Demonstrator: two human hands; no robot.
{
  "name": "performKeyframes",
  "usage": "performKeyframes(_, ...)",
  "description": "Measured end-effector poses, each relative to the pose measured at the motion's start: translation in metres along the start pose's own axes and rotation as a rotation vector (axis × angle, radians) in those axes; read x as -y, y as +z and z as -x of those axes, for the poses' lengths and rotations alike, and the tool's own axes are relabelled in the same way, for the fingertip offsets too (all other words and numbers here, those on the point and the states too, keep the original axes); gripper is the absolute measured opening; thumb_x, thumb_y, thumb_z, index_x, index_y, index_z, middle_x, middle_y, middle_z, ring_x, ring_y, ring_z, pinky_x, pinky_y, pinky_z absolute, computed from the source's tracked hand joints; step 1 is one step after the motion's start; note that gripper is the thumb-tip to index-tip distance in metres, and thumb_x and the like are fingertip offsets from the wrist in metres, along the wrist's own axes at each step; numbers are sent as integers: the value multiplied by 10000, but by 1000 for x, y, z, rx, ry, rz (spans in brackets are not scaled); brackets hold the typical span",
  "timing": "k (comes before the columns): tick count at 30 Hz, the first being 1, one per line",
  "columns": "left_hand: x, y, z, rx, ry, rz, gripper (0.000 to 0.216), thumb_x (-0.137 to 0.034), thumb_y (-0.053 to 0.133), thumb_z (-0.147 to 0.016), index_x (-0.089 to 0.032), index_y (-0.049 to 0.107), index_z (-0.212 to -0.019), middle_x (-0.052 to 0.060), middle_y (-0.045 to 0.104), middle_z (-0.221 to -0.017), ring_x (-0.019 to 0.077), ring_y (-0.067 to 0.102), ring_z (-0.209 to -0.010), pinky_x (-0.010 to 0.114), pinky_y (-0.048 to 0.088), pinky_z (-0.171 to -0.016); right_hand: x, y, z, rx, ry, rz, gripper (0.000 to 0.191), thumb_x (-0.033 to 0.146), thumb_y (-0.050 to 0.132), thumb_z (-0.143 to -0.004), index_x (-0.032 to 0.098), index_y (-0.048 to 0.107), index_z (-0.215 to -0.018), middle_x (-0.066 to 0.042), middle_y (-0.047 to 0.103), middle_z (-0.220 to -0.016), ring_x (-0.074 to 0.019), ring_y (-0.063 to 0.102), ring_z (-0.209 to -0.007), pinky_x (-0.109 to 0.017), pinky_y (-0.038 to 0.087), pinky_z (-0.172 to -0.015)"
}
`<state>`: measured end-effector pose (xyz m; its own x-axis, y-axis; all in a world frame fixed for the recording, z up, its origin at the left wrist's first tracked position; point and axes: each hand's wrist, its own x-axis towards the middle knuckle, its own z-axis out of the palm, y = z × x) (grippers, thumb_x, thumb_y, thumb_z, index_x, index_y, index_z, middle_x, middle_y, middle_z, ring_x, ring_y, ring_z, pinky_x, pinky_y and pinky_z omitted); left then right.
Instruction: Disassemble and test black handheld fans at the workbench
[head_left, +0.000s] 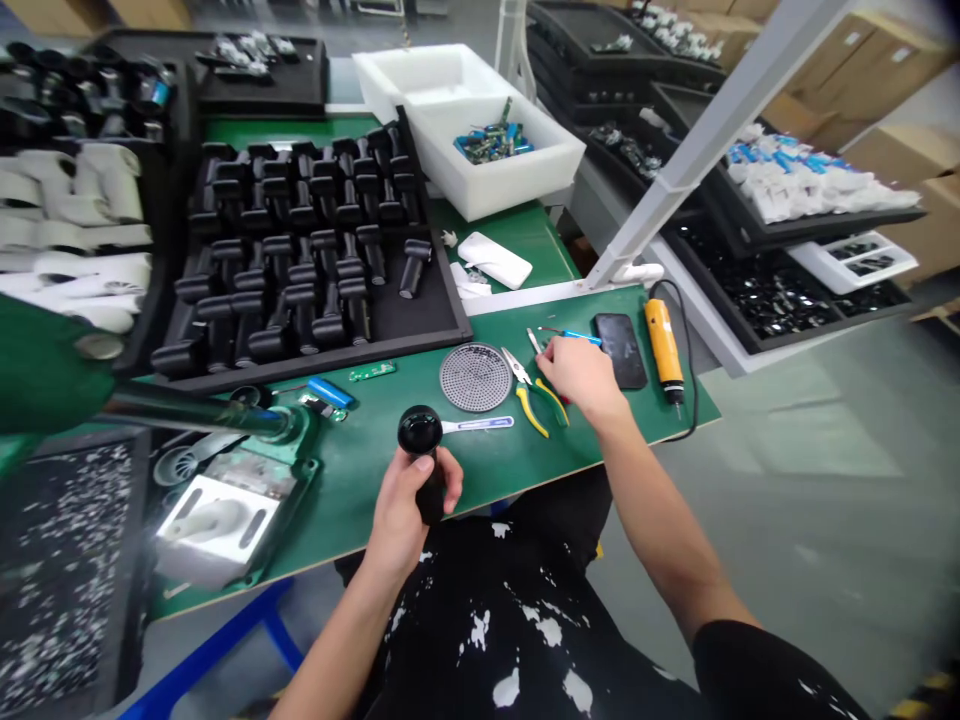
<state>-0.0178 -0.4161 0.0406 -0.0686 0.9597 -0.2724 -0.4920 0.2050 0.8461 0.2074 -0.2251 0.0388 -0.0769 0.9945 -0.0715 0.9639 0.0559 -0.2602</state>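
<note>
The left grip (411,505) is clamped around a black cylindrical handle (421,438), which stands upright in the fingers with its rounded head showing at 12 o'clock. Just beside it, at 1 o'clock, a slim silver-and-blue spatula (478,424) lies on the green tabletop (480,490). The right grip (581,375) has its fingers drawn together at a slender blue-handled tool (581,337), which lies at the hand's 12 o'clock, touching or nearly touching them; whether they are clamped on it, I cannot tell. At that hand's 9 o'clock sit yellow-handled pliers (531,397), with a round perforated metal disc (475,377) past them. At its 2 o'clock are a black smartphone (620,350) and then a yellow electric screwdriver (664,350) with its black cord. Farther off, toward 11 o'clock, a black tray (450,330) holds rows of similar black handles, and beyond it a white foam box (495,185) holds blue-and-green parts.
</note>
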Motion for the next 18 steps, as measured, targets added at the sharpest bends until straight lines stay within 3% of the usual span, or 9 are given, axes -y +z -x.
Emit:
performKeyframes(3,-1,-2,2,24,-23,43,239,-396,493,-997,-194,547,-1113,-32,623,-605,103,437,-415,232,355,-460,-5,-6,0,-68,-46,-161,183,335,636,-927,192,687,-825,-89,749,-814,-277,731,-824,-420,566,-781)
performKeyframes(6,1,-2,1,16,-8,64,273,-386,490,-995,-206,528,-1197,-8,687,-722,99,460,-388,234,364,-418,-2,-15,18,-143,-100,-705,200,394,671,-945,199,642,-915,-84,780,-908,-227,762,-829,-387,609,-794)
performKeyframes(8,3,-3,-1,-37,18,73,261,-355,556,-949,-204,548,-1161,10,691,-830,108,518,-461,237,406,-418,8,-21,43,-39,-134,-1051,242,400,718,-937,213,617,-1052,-82,791,-963,-232,786,-847,-393,641,-770)
performKeyframes(10,6,-3,-3,-93,50,50,222,-314,601,-902,-193,573,-1085,5,648,-837,121,539,-545,244,455,-439,24,-26,75,161,-187,-1221,415,367,749,-932,246,569,-1286,-47,783,-956,-230,794,-839,-388,657,-723)
performKeyframes(12,9,-4,-4,-109,102,-10,183,-295,603,-904,-196,571,-1055,-13,605,-795,129,544,-581,266,503,-497,41,-28,107,391,-257,-1272,471,337,703,-974,270,529,-1407,-24,755,-971,-215,795,-850,-361,655,-708)
performKeyframes(14,10,-5,-4,-103,172,-85,204,-288,593,-934,-215,546,-1118,-17,610,-808,133,565,-594,285,522,-560,55,-28,132,568,-305,-1235,291,329,608,-1038,253,568,-1316,-12,726,-969,-171,778,-789,-316,628,-685)
performKeyframes(16,10,-4,-3,-98,218,-147,291,-273,594,-946,-242,506,-1222,-12,625,-857,131,568,-598,280,504,-570,64,-27,146,642,-311,-1107,154,350,513,-1089,242,579,-1177,32,686,-835,-114,695,-622,-277,558,-613)
performKeyframes(18,9,-1,-1,-100,234,-191,375,-274,587,-955,-263,474,-1312,-6,615,-885,127,538,-578,266,467,-533,68,-27,151,623,-311,-939,177,379,456,-1115,249,574,-1093,76,606,-682,-94,572,-515,-268,463,-568)
